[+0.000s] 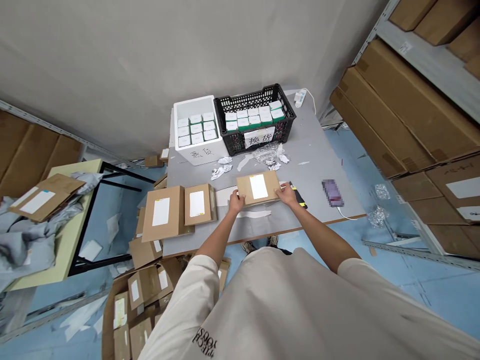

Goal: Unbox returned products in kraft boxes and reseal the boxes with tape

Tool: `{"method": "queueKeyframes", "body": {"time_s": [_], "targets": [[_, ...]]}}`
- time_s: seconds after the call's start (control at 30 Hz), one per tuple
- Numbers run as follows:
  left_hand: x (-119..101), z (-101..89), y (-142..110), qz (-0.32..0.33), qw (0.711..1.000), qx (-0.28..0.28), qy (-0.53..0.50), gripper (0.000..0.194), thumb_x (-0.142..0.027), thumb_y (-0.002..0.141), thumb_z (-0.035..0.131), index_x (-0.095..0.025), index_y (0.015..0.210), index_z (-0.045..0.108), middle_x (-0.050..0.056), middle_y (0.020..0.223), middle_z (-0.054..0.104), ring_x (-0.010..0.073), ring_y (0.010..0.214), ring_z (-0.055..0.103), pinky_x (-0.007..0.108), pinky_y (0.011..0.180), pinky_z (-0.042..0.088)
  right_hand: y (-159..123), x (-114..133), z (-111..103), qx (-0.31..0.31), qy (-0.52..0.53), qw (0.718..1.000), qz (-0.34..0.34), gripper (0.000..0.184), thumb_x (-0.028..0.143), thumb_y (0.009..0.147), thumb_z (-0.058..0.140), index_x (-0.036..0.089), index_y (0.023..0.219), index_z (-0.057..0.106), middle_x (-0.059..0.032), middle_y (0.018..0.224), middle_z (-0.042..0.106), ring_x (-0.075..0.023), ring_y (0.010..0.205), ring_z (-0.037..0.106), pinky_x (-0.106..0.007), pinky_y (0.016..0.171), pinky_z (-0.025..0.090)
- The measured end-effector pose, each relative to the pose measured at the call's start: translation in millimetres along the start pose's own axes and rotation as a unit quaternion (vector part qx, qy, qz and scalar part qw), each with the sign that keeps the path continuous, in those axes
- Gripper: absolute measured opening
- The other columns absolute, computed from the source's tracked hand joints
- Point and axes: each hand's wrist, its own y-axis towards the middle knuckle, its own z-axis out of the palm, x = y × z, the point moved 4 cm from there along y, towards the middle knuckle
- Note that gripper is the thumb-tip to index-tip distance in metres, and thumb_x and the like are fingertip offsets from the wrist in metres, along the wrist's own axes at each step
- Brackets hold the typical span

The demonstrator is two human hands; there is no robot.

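A flat brown cardboard box [247, 189] with a blank-looking white label [258, 186] on top is held between my hands over the front of the grey table [315, 165]. My left hand [236, 201] grips its left end, fingers closed on the edge. At the right end my right hand [287, 194] pinches the near corner. Just beyond that hand lies a black and yellow tool [299, 196], its kind partly hidden. To the left stand a smaller labelled carton [207, 206] and a larger one [173, 207], side by side.
A white foam box [200, 154] and a black plastic crate [255, 100] hold small white-and-green boxes at the back. Crumpled paper [222, 171] lies before them. A phone [332, 192] with a cable is at right. Below left, a big carton [108, 320] holds several parcels.
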Motion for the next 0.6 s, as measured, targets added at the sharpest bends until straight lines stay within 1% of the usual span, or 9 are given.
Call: {"method": "queueKeyframes", "body": {"time_s": [0.13, 0.23, 0.33, 0.4, 0.5, 0.6], "targets": [[4, 0.0, 6, -0.036, 0.999, 0.003, 0.006, 0.058, -0.036, 0.087, 0.069, -0.019, 0.14, 0.052, 0.009, 0.1, 0.072, 0.0251, 0.099, 0.069, 0.037, 0.09, 0.051, 6, 10, 6, 0.01, 0.018, 0.999, -0.043, 0.054, 0.032, 0.076, 0.067, 0.024, 0.129, 0.059, -0.0083, 0.123, 0.069, -0.0264, 0.108, 0.066, -0.045, 0.102, 0.052], [6, 0.8, 7, -0.036, 0.999, 0.003, 0.006, 0.057, -0.036, 0.088, 0.067, -0.02, 0.14, 0.052, 0.009, 0.107, 0.072, 0.0245, 0.101, 0.069, 0.036, 0.09, 0.052, 7, 14, 10, 0.021, 0.032, 0.998, -0.04, 0.066, 0.027, 0.075, 0.067, 0.024, 0.14, 0.055, -0.0096, 0.13, 0.068, -0.0303, 0.118, 0.064, -0.05, 0.109, 0.049], [6, 2.8, 7, -0.023, 1.0, 0.003, -0.009, 0.06, -0.036, 0.086, 0.069, -0.02, 0.141, 0.051, 0.013, 0.119, 0.07, 0.0257, 0.107, 0.069, 0.038, 0.092, 0.053, 6, 16, 13, 0.028, 0.053, 0.998, -0.033, 0.079, 0.029, 0.075, 0.071, 0.023, 0.151, 0.049, -0.011, 0.135, 0.066, -0.0333, 0.126, 0.06, -0.052, 0.114, 0.045], [4, 4.2, 8, -0.009, 1.0, 0.002, -0.024, 0.068, -0.032, 0.085, 0.07, -0.021, 0.147, 0.045, 0.015, 0.13, 0.067, 0.0259, 0.113, 0.068, 0.039, 0.096, 0.052, 7, 17, 14, 0.03, 0.062, 0.997, -0.035, 0.085, 0.033, 0.076, 0.072, 0.024, 0.156, 0.043, -0.0104, 0.137, 0.065, -0.0335, 0.129, 0.059, -0.052, 0.115, 0.043], [1, 6.5, 10, 0.005, 0.999, 0.006, -0.044, 0.083, -0.025, 0.085, 0.067, -0.022, 0.159, 0.029, 0.014, 0.143, 0.06, 0.0247, 0.123, 0.064, 0.04, 0.105, 0.049, 7, 18, 15, 0.028, 0.079, 0.996, -0.038, 0.09, 0.04, 0.078, 0.073, 0.026, 0.16, 0.038, -0.0086, 0.14, 0.064, -0.032, 0.132, 0.057, -0.052, 0.116, 0.043], [-3, 8.3, 13, 0.01, 0.998, 0.022, -0.061, 0.091, -0.019, 0.083, 0.064, -0.022, 0.163, 0.019, 0.013, 0.144, 0.059, 0.0228, 0.124, 0.063, 0.039, 0.109, 0.047, 8, 17, 16, 0.034, 0.09, 0.995, -0.032, 0.094, 0.039, 0.076, 0.075, 0.028, 0.161, 0.037, -0.0089, 0.139, 0.064, -0.0329, 0.133, 0.056, -0.052, 0.116, 0.041]]}}
